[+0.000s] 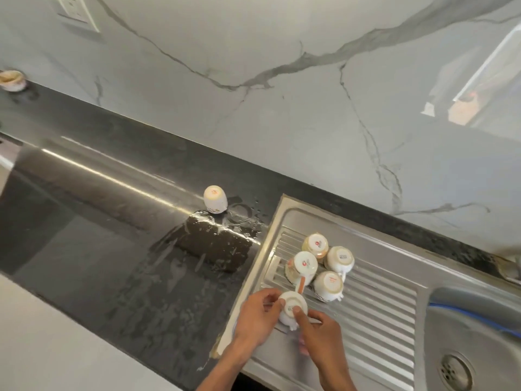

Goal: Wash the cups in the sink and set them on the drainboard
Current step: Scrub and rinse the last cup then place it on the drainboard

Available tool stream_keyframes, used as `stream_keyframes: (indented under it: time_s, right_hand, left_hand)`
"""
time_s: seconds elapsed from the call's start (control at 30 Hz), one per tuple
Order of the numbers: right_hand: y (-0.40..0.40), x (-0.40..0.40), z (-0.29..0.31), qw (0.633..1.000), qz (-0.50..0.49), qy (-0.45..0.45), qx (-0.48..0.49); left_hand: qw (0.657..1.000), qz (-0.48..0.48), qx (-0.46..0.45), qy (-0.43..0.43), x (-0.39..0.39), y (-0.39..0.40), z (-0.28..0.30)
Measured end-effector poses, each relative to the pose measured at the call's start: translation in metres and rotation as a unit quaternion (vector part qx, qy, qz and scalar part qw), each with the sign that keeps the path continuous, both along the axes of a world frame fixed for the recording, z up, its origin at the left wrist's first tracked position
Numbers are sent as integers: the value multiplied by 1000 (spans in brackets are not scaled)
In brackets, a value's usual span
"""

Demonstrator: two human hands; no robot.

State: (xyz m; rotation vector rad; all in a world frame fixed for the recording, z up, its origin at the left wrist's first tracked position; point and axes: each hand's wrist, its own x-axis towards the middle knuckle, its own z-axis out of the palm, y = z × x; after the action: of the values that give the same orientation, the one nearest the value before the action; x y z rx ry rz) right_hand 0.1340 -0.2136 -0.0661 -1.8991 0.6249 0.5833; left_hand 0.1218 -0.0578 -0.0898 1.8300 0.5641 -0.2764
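Cup point(291, 307) sat upside down on the ribbed drainboard point(375, 311), near its left edge, held by both hands: left hand point(258, 317) curled fingers around its left side, right hand point(315, 328) pressed a thumb on the upturned base. Four more inverted cups point(318, 263) clustered just behind, one handle touching the held cup. Lone inverted cup point(214, 199) stood on wet black counter point(112, 235). Sink basin point(473, 334) lay to the right.

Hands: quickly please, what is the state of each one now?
Left hand: closed on the upside-down cup on the drainboard.
Right hand: fingers on the same cup.
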Motion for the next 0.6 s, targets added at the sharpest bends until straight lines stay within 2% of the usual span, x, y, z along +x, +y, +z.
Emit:
stream_keyframes:
  time_s: [0.1,0.17,0.27,0.33,0.43,0.5,0.6]
  right_hand:
    - [4,2,16,994,-10,-85,-75]
    - [16,17,34,990,14,-134,-53]
    - [49,54,61,976,132,-173,-1]
    - [79,90,67,958,209,-198,-5]
    - [127,148,67,922,318,-217,-42]
    - [157,183,64,904,370,-209,-54]
    - [189,219,57,900,389,-189,-48]
  left_hand:
    - [999,39,-8,-8,8,15,8]
    - [997,66,-9,-30,22,34,13]
    - [987,147,-18,-66,55,69,22]
    - [974,205,50,-86,85,98,23]
    - [954,231,183,-58,125,139,24]
    - [948,221,227,-41,146,161,17]
    - [946,207,247,-37,168,176,2]
